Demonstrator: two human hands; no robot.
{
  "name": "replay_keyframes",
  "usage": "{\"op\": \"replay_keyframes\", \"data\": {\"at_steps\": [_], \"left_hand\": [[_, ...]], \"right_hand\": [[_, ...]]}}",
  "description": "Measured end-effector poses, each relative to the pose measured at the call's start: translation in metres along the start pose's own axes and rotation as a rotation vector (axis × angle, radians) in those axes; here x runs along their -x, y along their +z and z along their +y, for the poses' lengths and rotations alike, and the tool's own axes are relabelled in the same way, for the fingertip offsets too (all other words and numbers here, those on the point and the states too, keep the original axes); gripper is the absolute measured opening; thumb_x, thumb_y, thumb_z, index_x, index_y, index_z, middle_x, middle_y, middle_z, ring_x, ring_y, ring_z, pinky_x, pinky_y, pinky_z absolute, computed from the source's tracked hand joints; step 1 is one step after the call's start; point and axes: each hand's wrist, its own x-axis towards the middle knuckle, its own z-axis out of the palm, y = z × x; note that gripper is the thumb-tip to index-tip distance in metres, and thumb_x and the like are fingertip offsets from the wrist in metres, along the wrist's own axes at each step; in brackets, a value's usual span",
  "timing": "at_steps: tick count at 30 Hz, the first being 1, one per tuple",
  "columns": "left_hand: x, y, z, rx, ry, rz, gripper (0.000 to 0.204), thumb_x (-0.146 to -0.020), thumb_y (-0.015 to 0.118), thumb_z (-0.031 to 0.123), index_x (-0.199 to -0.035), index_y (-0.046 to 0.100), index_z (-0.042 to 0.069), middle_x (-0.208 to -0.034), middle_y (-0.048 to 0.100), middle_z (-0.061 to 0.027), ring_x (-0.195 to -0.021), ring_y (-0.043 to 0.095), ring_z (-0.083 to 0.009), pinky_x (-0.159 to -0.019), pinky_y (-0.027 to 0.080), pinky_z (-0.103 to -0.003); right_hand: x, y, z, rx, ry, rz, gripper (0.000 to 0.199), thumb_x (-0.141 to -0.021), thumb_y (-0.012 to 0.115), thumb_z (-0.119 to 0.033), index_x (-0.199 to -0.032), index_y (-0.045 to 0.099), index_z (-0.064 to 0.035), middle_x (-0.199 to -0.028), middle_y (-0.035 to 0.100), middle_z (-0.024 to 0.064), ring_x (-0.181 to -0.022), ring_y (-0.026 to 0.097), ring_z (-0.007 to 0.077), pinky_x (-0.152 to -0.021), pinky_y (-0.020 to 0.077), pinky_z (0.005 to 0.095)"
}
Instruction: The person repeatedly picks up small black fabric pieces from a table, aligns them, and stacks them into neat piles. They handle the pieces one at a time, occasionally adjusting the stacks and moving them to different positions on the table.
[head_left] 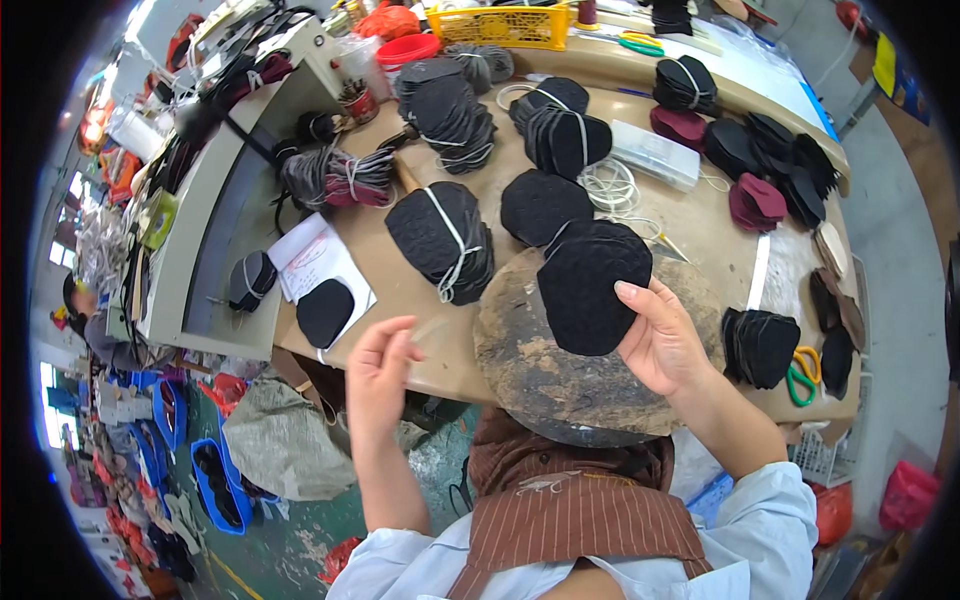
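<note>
One matte-black, rounded, faintly wrinkled piece is pinched in your right hand, your left hand half-curled, its hold unclear.

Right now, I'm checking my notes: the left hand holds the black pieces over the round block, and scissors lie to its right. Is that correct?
Not quite: the head view shows the right hand holding the black pieces over the round block; scissors do lie to its right.
</note>
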Motion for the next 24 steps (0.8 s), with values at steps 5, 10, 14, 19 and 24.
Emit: {"op": "replay_keyframes", "data": {"at_steps": [5, 10, 14, 19, 24], "left_hand": [[-0.023, -0.029, -0.017, -0.08, 0.121, 0.118, 0.02, -0.096, 0.053, 0.013, -0.112, 0.061, 0.003, -0.075, 0.059, 0.002, -0.06, 0.045, -0.0005, -0.054, 0.036, -0.015], [-0.046, -0.052, -0.057, -0.15, 0.233, 0.15, 0.021, -0.097, 0.052, 0.011, -0.114, 0.058, 0.0, -0.083, 0.06, 0.0001, -0.073, 0.054, -0.0044, -0.067, 0.044, -0.019], [-0.061, -0.056, -0.071, -0.252, 0.241, 0.214, 0.022, -0.096, 0.052, 0.01, -0.114, 0.058, -0.002, -0.085, 0.061, -0.0017, -0.076, 0.054, -0.0046, -0.07, 0.044, -0.019], [-0.08, -0.055, -0.08, -0.352, 0.268, 0.191, 0.023, -0.096, 0.053, 0.01, -0.116, 0.056, -0.002, -0.085, 0.061, -0.0022, -0.077, 0.055, -0.0059, -0.072, 0.044, -0.02], [-0.09, -0.054, -0.106, -0.45, 0.227, 0.173, 0.025, -0.096, 0.053, 0.009, -0.119, 0.054, -0.001, -0.089, 0.061, -0.0021, -0.078, 0.054, -0.0059, -0.074, 0.043, -0.02]], "right_hand": [[0.012, -0.031, -0.005, 0.089, -0.032, -0.032, 0.025, -0.092, 0.055, -0.005, -0.117, 0.056, -0.001, -0.112, 0.063, 0.006, -0.101, 0.061, 0.0151, -0.09, 0.0495, 0.0316], [0.048, -0.07, -0.01, 0.882, -0.139, -0.149, 0.024, -0.094, 0.056, -0.011, -0.115, 0.056, 0.0023, -0.105, 0.061, 0.0026, -0.096, 0.053, 0.0085, -0.086, 0.0443, 0.0256], [0.088, -0.097, -0.042, 1.177, -0.155, -0.096, 0.029, -0.089, 0.063, -0.014, -0.113, 0.058, 0.001, -0.102, 0.062, 0.0103, -0.098, 0.056, 0.0124, -0.087, 0.0451, 0.0292], [0.153, -0.141, -0.103, 1.018, -0.249, 0.282, 0.045, -0.081, 0.067, 0.003, -0.12, 0.046, -0.0017, -0.106, 0.055, 0.0005, -0.101, 0.052, 0.0075, -0.091, 0.0431, 0.0246], [0.195, -0.156, -0.137, 0.984, -0.164, 0.385, 0.042, -0.083, 0.065, 0.002, -0.121, 0.048, -0.0004, -0.109, 0.058, 0.0021, -0.102, 0.053, 0.009, -0.09, 0.0441, 0.025]]}}
